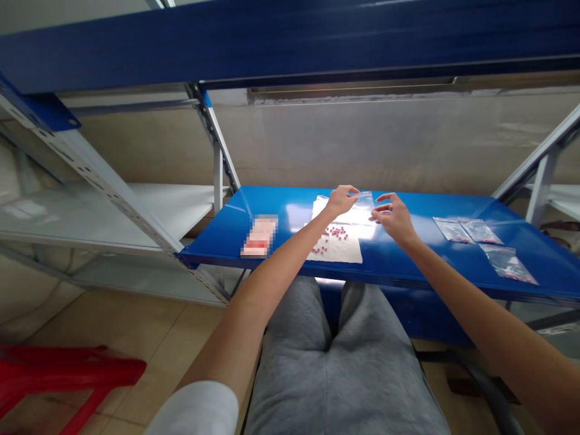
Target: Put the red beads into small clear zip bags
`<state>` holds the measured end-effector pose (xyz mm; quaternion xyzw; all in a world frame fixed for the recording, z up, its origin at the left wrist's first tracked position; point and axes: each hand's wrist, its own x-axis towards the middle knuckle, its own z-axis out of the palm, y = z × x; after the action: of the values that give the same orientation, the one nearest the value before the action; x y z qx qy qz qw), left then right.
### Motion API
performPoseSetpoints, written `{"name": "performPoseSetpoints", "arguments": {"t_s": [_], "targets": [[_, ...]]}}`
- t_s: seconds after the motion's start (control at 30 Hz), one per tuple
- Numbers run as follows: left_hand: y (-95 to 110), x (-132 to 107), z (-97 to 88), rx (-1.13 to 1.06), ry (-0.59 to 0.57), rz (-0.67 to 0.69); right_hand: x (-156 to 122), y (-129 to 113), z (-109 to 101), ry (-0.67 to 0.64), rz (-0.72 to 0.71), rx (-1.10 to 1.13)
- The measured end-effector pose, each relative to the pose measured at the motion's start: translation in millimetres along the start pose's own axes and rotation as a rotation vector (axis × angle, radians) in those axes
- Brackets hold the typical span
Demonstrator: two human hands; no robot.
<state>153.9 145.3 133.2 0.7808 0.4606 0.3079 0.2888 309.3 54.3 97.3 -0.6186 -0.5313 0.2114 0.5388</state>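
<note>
A small clear zip bag (364,200) is pinched in the fingers of my left hand (341,201), held above the blue shelf. My right hand (393,219) is just right of the bag, fingers apart and curved toward its edge; whether a fingertip touches the plastic I cannot tell. Below both hands lies a white sheet (348,251), and small red beads or pellets (336,232) are scattered over it, partly hidden by my left forearm. Behind them a brighter pale sheet or stack of clear bags (321,208) reflects the light.
On the right of the blue shelf (421,254) lie several clear bags (510,264) with small red contents. A blurred pinkish packet (260,237) sits at the left. A blue beam (290,45) crosses overhead. A red plastic stool (72,371) stands on the floor at left.
</note>
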Motion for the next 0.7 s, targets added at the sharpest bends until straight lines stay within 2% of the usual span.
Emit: {"name": "performPoseSetpoints", "arguments": {"t_s": [0.1,0.23,0.37,0.57,0.7], "targets": [[-4.1,26.2,17.4,0.021,0.001,-0.019,21.1,20.7,3.4,0.018,0.037,-0.136],[-14.4,40.9,33.5,0.048,-0.006,-0.017,38.0,43.5,6.6,-0.008,0.044,-0.339],[-19.7,45.3,41.2,0.077,0.030,0.014,46.4,53.3,13.2,-0.052,-0.061,-0.572],[-17.7,43.6,44.1,0.087,-0.008,0.103,54.3,54.7,24.1,-0.130,-0.115,-0.644],[-8.5,40.8,48.4,0.076,-0.026,0.157,56.0,54.5,23.1,-0.146,-0.141,-0.686]]}}
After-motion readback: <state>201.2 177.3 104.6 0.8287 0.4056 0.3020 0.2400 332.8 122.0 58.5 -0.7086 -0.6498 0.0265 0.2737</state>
